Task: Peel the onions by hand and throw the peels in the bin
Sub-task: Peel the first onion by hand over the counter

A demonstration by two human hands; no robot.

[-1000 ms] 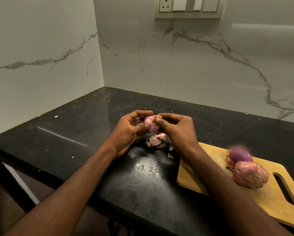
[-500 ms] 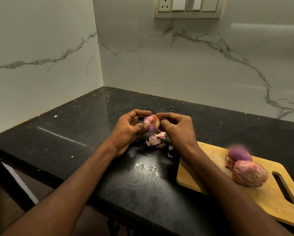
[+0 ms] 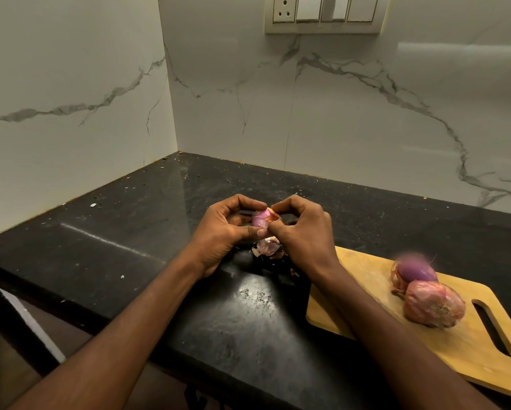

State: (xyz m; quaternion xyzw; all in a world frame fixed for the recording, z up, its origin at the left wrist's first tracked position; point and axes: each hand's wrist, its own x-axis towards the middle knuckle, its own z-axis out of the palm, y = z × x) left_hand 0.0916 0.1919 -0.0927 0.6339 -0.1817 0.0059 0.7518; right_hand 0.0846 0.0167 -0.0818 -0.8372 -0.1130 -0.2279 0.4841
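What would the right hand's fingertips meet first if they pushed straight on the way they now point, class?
The right hand points leftward, and its fingertips already pinch the onion. Straight beyond the onion is the left hand, likely its thumb, though depth is unclear.

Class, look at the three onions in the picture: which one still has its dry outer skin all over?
The pinkish onion nearest the cutting board's handle slot. Papery skin covers it, whereas the onion behind it shows glossy purple flesh, and so does the held onion.

held onion (image 3: 261,221) mostly hidden by hands, cutting board (image 3: 352,276) corner cut off
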